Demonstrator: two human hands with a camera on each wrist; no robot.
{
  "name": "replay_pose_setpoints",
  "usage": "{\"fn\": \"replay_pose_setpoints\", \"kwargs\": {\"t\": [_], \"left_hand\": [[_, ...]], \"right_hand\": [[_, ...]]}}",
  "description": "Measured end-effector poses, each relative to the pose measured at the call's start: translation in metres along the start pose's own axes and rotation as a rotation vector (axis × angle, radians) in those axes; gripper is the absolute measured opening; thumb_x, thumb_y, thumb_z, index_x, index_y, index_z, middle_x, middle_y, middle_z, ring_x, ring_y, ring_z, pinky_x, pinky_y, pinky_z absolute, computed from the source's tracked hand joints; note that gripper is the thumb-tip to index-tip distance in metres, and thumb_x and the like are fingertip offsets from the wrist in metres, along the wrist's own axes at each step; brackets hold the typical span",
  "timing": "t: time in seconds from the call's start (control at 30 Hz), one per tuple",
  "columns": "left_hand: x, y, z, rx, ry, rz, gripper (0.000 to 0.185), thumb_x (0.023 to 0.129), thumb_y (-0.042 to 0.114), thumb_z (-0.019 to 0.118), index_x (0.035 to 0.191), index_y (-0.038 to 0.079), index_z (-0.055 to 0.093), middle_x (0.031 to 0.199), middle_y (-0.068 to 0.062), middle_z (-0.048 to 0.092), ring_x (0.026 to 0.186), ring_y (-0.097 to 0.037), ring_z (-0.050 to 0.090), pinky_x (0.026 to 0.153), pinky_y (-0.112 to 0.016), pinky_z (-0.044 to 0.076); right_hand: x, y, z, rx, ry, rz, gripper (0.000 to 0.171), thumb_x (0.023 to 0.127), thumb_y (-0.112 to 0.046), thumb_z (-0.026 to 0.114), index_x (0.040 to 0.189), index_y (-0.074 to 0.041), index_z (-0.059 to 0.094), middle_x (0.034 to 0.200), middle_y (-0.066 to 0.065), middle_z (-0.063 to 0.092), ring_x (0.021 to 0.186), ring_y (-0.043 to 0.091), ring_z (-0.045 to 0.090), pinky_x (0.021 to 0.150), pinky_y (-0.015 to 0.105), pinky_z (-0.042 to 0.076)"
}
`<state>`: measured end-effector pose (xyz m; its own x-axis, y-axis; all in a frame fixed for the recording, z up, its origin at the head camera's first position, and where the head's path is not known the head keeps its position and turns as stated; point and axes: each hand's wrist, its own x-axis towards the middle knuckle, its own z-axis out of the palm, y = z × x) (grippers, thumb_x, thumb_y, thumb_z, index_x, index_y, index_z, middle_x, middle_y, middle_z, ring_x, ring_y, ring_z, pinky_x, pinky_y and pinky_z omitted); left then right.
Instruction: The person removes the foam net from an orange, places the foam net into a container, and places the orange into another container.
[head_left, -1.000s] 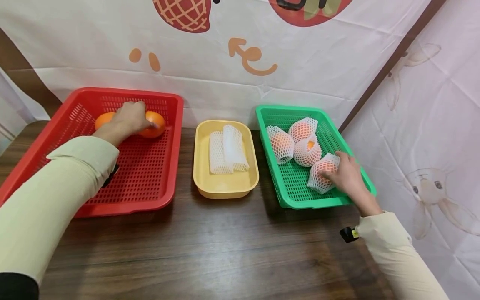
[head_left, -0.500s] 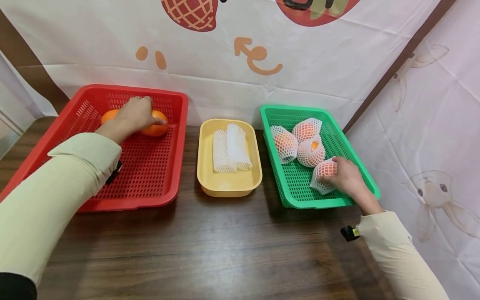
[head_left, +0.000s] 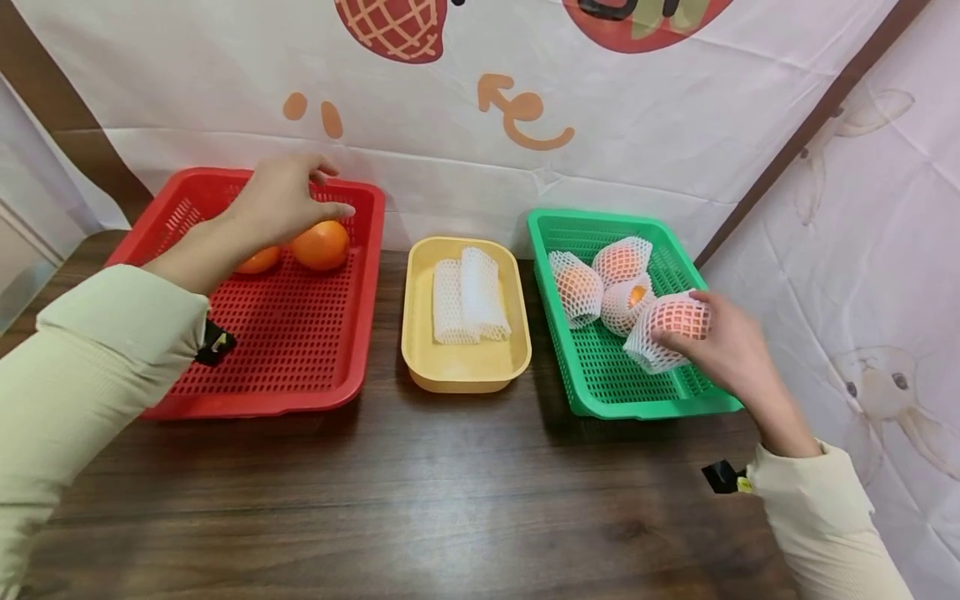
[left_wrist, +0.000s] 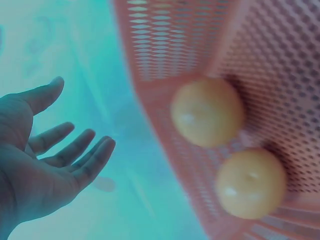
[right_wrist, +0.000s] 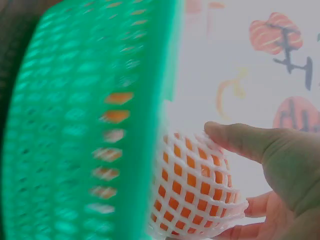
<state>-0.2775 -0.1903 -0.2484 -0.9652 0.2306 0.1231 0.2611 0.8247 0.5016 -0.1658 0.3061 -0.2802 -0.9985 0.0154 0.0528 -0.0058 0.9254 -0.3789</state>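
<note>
A: Over the green basket [head_left: 697, 392] on the right, the right hand [head_left: 731, 350] grasps a net-wrapped orange [head_left: 670, 327], fingers curled round it.

B: And the left hand [head_left: 281, 200]?

A: Far left, fingers loose and spread, above two bare oranges [head_left: 321, 244] in the red basket [head_left: 300, 367].

both arms reach forward, sleeves to the wrists.
left hand [head_left: 281, 200] hovers palm down, fingers spread and relaxed, gripping nothing. right hand [head_left: 723, 346] is raised, thumb and fingers curled, apparently cupping from below; its fingertips are partly hidden.
</note>
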Motion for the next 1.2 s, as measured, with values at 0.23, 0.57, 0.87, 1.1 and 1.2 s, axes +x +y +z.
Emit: {"fn": "replay_pose_setpoints", "kwargs": {"t": [0.23, 0.57, 0.87, 1.1, 1.2], "left_hand": [[-0.031, 0.036, -0.015, -0.066, 0.030, 0.111, 0.058, 0.089, 0.025, 0.070, 0.135, 0.000, 0.048, 0.125, -0.023, 0.054, 0.112, -0.039, 0.051, 0.092, -0.054, 0.042], [-0.086, 0.070, 0.004, -0.019, 0.163, 0.455, 0.058, 0.077, 0.013, 0.081, 0.127, 0.001, 0.055, 0.115, -0.014, 0.058, 0.097, -0.027, 0.056, 0.082, -0.044, 0.050], [-0.123, 0.084, 0.033, -0.138, 0.245, 0.640, 0.069, 0.067, 0.000, 0.085, 0.129, 0.001, 0.053, 0.121, -0.011, 0.057, 0.101, -0.019, 0.057, 0.081, -0.036, 0.051], [-0.145, 0.086, 0.065, -0.191, 0.165, 0.663, 0.077, 0.066, -0.001, 0.085, 0.135, 0.003, 0.049, 0.128, -0.012, 0.054, 0.112, -0.025, 0.055, 0.090, -0.038, 0.048], [-0.160, 0.087, 0.082, -0.202, 0.094, 0.676, 0.079, 0.068, 0.005, 0.084, 0.138, 0.008, 0.047, 0.133, -0.010, 0.050, 0.119, -0.027, 0.051, 0.094, -0.040, 0.045]], "right_hand": [[-0.022, -0.036, -0.011, 0.059, 0.099, -0.110, 0.082, 0.080, -0.047, 0.074, 0.140, -0.001, 0.041, 0.125, 0.024, 0.051, 0.103, 0.039, 0.050, 0.076, 0.052, 0.042], [-0.042, -0.078, -0.005, 0.195, 0.132, -0.301, 0.075, 0.076, -0.036, 0.081, 0.139, -0.013, 0.046, 0.114, 0.006, 0.057, 0.086, 0.017, 0.054, 0.065, 0.021, 0.047], [-0.052, -0.105, 0.018, 0.368, -0.113, -0.345, 0.065, 0.079, -0.036, 0.079, 0.134, -0.018, 0.050, 0.117, -0.002, 0.058, 0.094, 0.012, 0.058, 0.078, 0.033, 0.053], [-0.058, -0.119, 0.046, 0.558, -0.324, -0.339, 0.062, 0.080, -0.031, 0.079, 0.133, -0.021, 0.050, 0.118, 0.002, 0.057, 0.100, 0.017, 0.060, 0.079, 0.033, 0.053], [-0.062, -0.123, 0.061, 0.663, -0.436, -0.336, 0.058, 0.083, -0.028, 0.076, 0.133, -0.019, 0.049, 0.115, 0.004, 0.059, 0.102, 0.020, 0.059, 0.079, 0.036, 0.053]]}}
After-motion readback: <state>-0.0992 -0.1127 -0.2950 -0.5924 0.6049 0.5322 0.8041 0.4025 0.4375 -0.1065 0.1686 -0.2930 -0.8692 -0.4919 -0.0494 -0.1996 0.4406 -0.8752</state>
